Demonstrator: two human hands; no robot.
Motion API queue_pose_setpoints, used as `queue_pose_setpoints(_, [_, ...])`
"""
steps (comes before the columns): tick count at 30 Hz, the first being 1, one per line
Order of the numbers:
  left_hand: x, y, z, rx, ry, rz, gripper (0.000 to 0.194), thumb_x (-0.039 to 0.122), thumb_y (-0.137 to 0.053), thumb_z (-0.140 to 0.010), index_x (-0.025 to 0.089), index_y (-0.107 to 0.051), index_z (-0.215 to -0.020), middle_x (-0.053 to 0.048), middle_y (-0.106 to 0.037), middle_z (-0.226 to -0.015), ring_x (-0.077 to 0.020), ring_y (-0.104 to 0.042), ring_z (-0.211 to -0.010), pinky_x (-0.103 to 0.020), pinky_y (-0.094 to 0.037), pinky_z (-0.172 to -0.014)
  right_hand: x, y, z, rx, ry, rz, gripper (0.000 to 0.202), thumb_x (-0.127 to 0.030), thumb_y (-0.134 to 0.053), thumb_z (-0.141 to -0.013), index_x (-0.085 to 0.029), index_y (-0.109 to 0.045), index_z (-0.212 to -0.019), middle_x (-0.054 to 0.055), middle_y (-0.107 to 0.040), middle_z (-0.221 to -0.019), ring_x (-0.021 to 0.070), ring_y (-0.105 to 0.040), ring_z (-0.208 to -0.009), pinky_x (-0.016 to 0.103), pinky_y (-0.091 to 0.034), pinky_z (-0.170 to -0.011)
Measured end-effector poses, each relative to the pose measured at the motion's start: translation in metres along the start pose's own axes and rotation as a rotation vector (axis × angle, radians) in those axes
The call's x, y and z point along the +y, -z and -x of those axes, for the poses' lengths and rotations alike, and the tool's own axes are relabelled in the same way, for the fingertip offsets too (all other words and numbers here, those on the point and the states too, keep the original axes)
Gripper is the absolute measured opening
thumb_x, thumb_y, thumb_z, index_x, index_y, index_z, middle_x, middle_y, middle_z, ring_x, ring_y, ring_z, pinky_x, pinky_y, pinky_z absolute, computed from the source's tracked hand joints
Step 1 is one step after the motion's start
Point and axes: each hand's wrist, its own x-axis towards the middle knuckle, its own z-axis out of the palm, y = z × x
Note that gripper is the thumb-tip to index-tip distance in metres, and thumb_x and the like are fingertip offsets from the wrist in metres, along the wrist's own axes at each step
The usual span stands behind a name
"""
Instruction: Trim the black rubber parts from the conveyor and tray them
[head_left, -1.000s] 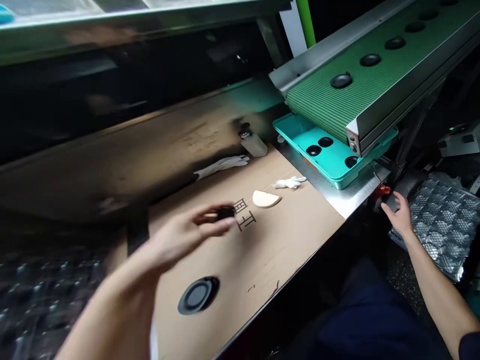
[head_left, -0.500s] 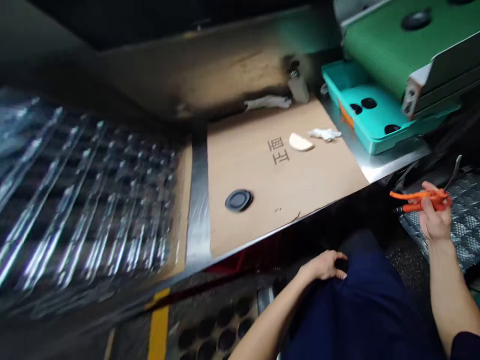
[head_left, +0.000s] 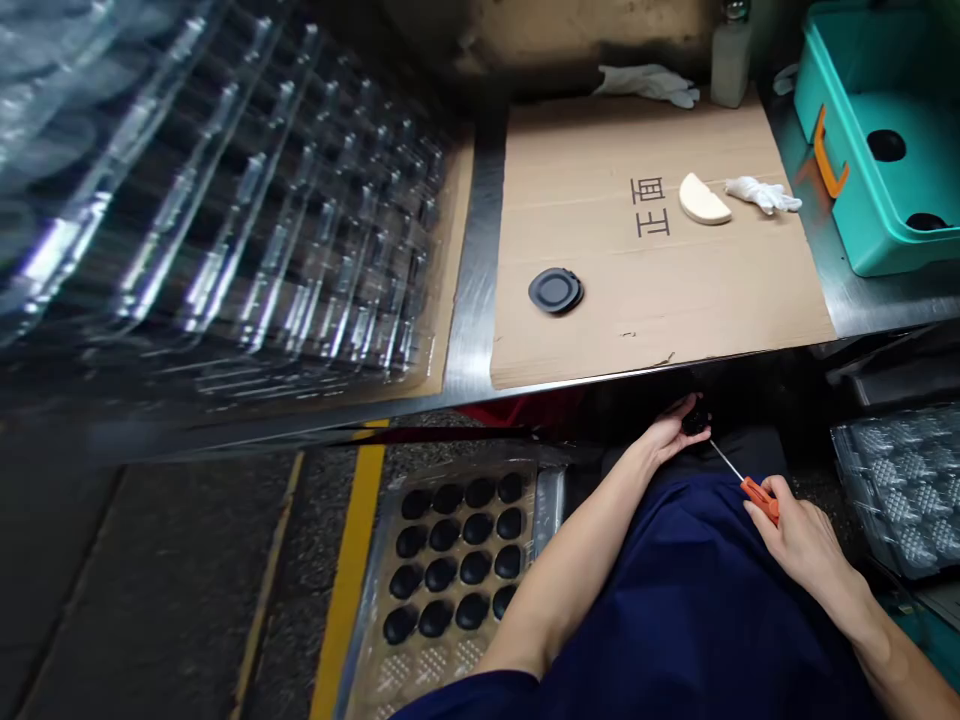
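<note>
My left hand (head_left: 676, 430) holds a small black part (head_left: 696, 415) below the table's front edge, above my lap. In my right hand (head_left: 787, 520) is an orange-handled tool (head_left: 760, 498), its thin metal shaft pointing up and left to the black part. A dark round lid-like piece (head_left: 556, 290) lies on the cardboard sheet (head_left: 585, 345). Farther back on the cardboard are a cream half-round block (head_left: 703, 200) and a white glove (head_left: 763, 194).
Clear plastic trays (head_left: 255, 200) are stacked at the left. A teal bin (head_left: 885, 235) stands at the right. Below the table, a tray (head_left: 431, 664) holds several black round parts. Another white glove (head_left: 649, 84) and a bottle (head_left: 730, 60) are at the back.
The view has shifted right and down, and the green conveyor is out of it. My right hand has come in beside my left, its tool now reaching the black part.
</note>
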Motion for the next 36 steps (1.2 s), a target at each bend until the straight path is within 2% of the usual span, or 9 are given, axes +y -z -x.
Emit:
queue_pose_setpoints(5, [0.000,0.014,0.005,0.054,-0.098,-0.082,0.042,0.045,-0.066,-0.101,0.020,-0.063,-0.135,-0.010,-0.071,-0.099,-0.0196,-0.072,-0.085,-0.041,-0.065,-0.081,-0.012,0.003,-0.009,-0.033,-0.016,0.020,0.026,-0.052,-0.044,-0.107,-0.027,-0.048,-0.112,-0.001,-0.071,-0.072,0.0289,-0.074,-0.068,0.029,-0.035,-0.060])
queue_pose_setpoints(8, [-0.006,0.021,0.011,0.121,-0.215,-0.165,0.043,0.033,-0.080,-0.090,0.024,-0.068,-0.131,-0.009,-0.069,-0.120,-0.0228,-0.068,-0.109,-0.044,-0.058,-0.103,-0.020,0.003,-0.016,-0.033,-0.033,0.017,0.026,-0.053,-0.045,-0.107,-0.027,-0.047,-0.111,-0.001,-0.071,-0.072,0.0286,-0.074,-0.068,0.029,-0.034,-0.060])
queue_pose_setpoints(11, [-0.012,0.023,0.017,0.158,-0.426,-0.447,0.046,0.023,-0.086,-0.080,0.024,-0.073,-0.124,-0.008,-0.064,-0.136,-0.0262,-0.057,-0.133,-0.044,-0.041,-0.124,-0.026,0.003,-0.022,-0.021,-0.051,0.033,0.027,-0.054,-0.045,-0.107,-0.027,-0.046,-0.113,-0.001,-0.070,-0.071,0.0292,-0.074,-0.069,0.029,-0.032,-0.061])
queue_pose_setpoints(13, [-0.015,0.022,0.018,0.170,-0.535,-0.647,0.045,0.025,-0.084,-0.081,0.024,-0.073,-0.125,-0.009,-0.064,-0.137,-0.0269,-0.056,-0.134,-0.044,-0.039,-0.125,-0.030,0.004,-0.025,-0.020,-0.051,0.051,0.027,-0.054,-0.046,-0.107,-0.027,-0.045,-0.114,-0.001,-0.071,-0.073,0.0296,-0.074,-0.070,0.029,-0.032,-0.061])
queue_pose_setpoints(17, [-0.018,0.015,0.012,0.266,-0.311,-0.409,0.041,0.040,-0.076,-0.091,0.026,-0.066,-0.128,-0.005,-0.069,-0.108,-0.0188,-0.071,-0.088,-0.036,-0.060,-0.092,-0.035,0.002,-0.026,-0.038,-0.054,0.084,0.026,-0.051,-0.046,-0.109,-0.027,-0.045,-0.118,0.000,-0.072,-0.076,0.0293,-0.075,-0.073,0.029,-0.030,-0.061])
queue_pose_setpoints(21, [-0.020,0.003,0.001,0.290,-0.150,-0.193,0.036,0.050,-0.050,-0.105,0.020,-0.057,-0.124,-0.002,-0.064,-0.081,-0.0138,-0.063,-0.056,-0.031,-0.058,-0.062,-0.036,-0.004,-0.024,-0.086,-0.030,0.130,0.021,-0.047,-0.045,-0.110,-0.027,-0.045,-0.116,0.000,-0.073,-0.079,0.0293,-0.076,-0.075,0.029,-0.026,-0.060])
queue_pose_setpoints(24, [-0.018,-0.005,-0.002,0.278,-0.119,-0.089,0.034,0.049,-0.041,-0.108,0.018,-0.054,-0.117,-0.003,-0.064,-0.076,-0.0139,-0.062,-0.053,-0.030,-0.058,-0.058,-0.036,-0.009,-0.023,-0.094,-0.017,0.176,0.020,-0.046,-0.047,-0.111,-0.026,-0.046,-0.115,0.002,-0.075,-0.080,0.0302,-0.077,-0.077,0.030,-0.024,-0.060])
queue_pose_setpoints(30, [-0.007,-0.012,0.012,0.232,-0.105,-0.016,0.030,0.048,-0.052,-0.105,0.018,-0.057,-0.109,-0.003,-0.065,-0.079,-0.0139,-0.065,-0.059,-0.028,-0.058,-0.058,-0.040,-0.014,-0.020,-0.067,-0.066,0.162,0.020,-0.044,-0.048,-0.110,-0.025,-0.049,-0.117,0.004,-0.077,-0.086,0.0285,-0.078,-0.080,0.030,-0.025,-0.061])
queue_pose_setpoints(36, [-0.004,-0.012,0.022,0.248,-0.115,-0.107,0.025,0.042,-0.057,-0.106,0.019,-0.061,-0.114,-0.005,-0.068,-0.087,-0.0140,-0.069,-0.066,-0.027,-0.061,-0.060,-0.037,-0.006,-0.007,0.040,-0.099,-0.127,0.021,-0.042,-0.061,-0.102,-0.024,-0.058,-0.113,0.001,-0.076,-0.083,0.0260,-0.076,-0.079,0.029,-0.039,-0.066])
